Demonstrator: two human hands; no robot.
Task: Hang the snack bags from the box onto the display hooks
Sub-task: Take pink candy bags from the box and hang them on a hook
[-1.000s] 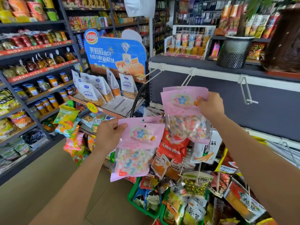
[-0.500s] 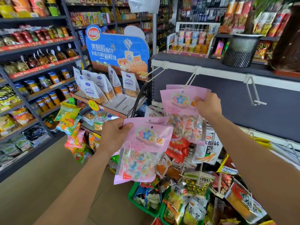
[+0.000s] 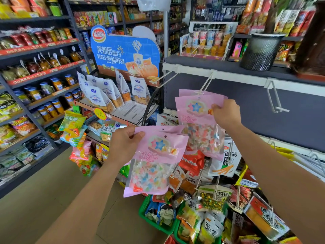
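My right hand (image 3: 226, 115) pinches the right edge of a pink snack bag (image 3: 197, 117) with a star picture and coloured candies, held up at the tip of a white display hook (image 3: 205, 84). Another pink bag sits right behind it at the hook. My left hand (image 3: 124, 143) grips the top left of a small stack of the same pink bags (image 3: 158, 155), lower and to the left. The box is not in view.
Two more white hooks (image 3: 274, 97) (image 3: 163, 79) stick out from the white rail on the dark panel. Below hang many snack packs (image 3: 219, 196) over green baskets (image 3: 146, 210). A blue bread stand (image 3: 123, 55) and jar shelves (image 3: 44, 71) fill the left.
My right hand has lifted its pink bag up closer to the hook tip. My left hand has risen a little with its bags.
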